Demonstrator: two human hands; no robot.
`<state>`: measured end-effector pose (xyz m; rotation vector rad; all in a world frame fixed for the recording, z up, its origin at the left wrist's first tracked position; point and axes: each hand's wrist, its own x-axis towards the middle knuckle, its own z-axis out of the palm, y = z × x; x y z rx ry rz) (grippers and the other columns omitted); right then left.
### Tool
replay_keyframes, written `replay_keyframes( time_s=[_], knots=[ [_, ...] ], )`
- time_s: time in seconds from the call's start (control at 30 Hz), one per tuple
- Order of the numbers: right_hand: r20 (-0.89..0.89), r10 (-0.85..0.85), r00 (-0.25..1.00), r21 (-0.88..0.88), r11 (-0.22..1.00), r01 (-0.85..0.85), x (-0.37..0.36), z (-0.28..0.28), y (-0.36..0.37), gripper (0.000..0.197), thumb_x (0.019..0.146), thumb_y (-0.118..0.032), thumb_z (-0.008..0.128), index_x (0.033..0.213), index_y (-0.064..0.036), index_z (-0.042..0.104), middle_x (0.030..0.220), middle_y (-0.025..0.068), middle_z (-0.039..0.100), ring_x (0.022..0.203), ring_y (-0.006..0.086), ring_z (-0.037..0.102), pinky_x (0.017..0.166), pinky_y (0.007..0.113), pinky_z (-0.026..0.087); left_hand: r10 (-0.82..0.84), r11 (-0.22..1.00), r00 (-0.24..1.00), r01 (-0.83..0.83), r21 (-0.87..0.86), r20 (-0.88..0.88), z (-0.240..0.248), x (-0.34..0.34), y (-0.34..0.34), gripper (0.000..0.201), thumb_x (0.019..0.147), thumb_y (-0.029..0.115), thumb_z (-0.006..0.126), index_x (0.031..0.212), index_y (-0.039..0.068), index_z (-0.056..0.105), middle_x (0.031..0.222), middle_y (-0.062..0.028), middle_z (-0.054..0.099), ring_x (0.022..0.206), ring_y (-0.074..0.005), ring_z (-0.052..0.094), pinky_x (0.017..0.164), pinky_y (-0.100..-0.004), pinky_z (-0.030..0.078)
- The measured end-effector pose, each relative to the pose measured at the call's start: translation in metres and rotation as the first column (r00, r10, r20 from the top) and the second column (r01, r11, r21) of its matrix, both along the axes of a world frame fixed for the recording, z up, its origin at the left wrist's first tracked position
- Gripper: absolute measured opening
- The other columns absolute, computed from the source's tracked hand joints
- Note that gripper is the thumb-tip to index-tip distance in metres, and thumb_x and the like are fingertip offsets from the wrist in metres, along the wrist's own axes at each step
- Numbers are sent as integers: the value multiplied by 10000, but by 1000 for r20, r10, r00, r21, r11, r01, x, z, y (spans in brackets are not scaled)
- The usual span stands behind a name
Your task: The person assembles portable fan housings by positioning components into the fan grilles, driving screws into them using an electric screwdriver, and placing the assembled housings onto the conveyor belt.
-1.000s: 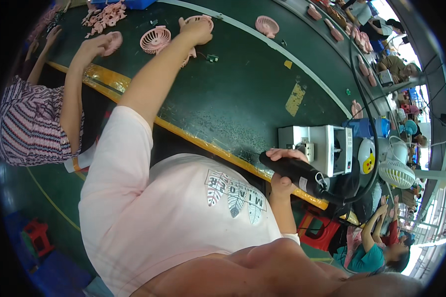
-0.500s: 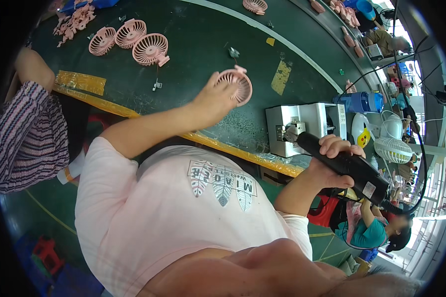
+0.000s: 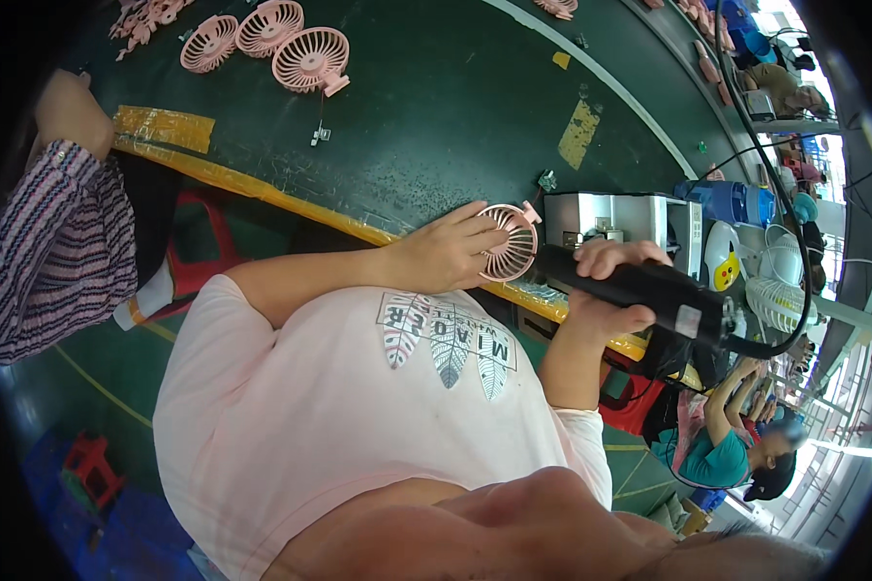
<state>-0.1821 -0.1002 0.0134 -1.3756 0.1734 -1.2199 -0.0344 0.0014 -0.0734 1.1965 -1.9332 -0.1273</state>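
My left hand (image 3: 448, 250) grips a pink round fan housing (image 3: 513, 247) by its left side, close to the taped front edge of the bench. Wrapped in my right hand (image 3: 610, 286) is a black electric screwdriver (image 3: 664, 298), its cord leaving the rear end at the right. The tool's front end points left, close beside the housing; whether its tip touches cannot be made out. A small metallic part (image 3: 547, 181) lies just beyond the housing. Behind the screwdriver stands a white box-shaped machine (image 3: 615, 211), partly covered by my right hand and the tool.
Pink fan housings (image 3: 310, 60) lie at the far left of the green bench (image 3: 426, 107), with loose pink pieces (image 3: 145, 24) beside them. A blue water bottle (image 3: 731, 201) and a white fan (image 3: 780, 295) stand right. A co-worker's striped sleeve (image 3: 58, 252) is at left.
My left hand has brought the fan housing nearer and to the right. The screwdriver has swung left, so its front end is now beside the housing. The whole view has shifted slightly.
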Motion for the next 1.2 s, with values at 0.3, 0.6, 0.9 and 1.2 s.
replay_keyframes(
  time_s=[0.3,0.6,0.9,1.2],
  knots=[
    [-97,30,995,-72,997,-38,14,-9,10,648,695,-564,600,990,-26,393,613,78,489,526,192,499,549,322,438,25,999,1000,-24,25,-15,0,3,-1,337,679,210,618,940,7,554,971,-77,501,989,-210,469,970,-404,294],
    [-165,136,977,-119,981,-156,21,-11,16,580,674,-507,663,903,-40,405,598,67,484,501,190,490,531,324,425,48,998,999,-48,-49,-2,7,4,0,296,680,215,617,887,9,570,943,-82,513,950,-212,478,951,-405,309],
    [5,-55,998,-214,975,54,-18,48,-20,614,721,-555,584,1014,-42,419,630,75,488,524,197,505,531,324,430,80,996,997,-79,-43,4,2,7,8,202,602,71,591,793,8,568,1019,-132,507,926,-252,484,748,-355,374],
    [-59,-166,984,-27,986,165,-8,38,-16,590,694,-566,602,961,-67,435,626,72,488,553,196,495,580,332,421,-4,992,999,9,-123,40,-7,5,10,173,622,67,556,779,-4,572,1013,-119,535,895,-228,510,733,-323,399]
  ],
)
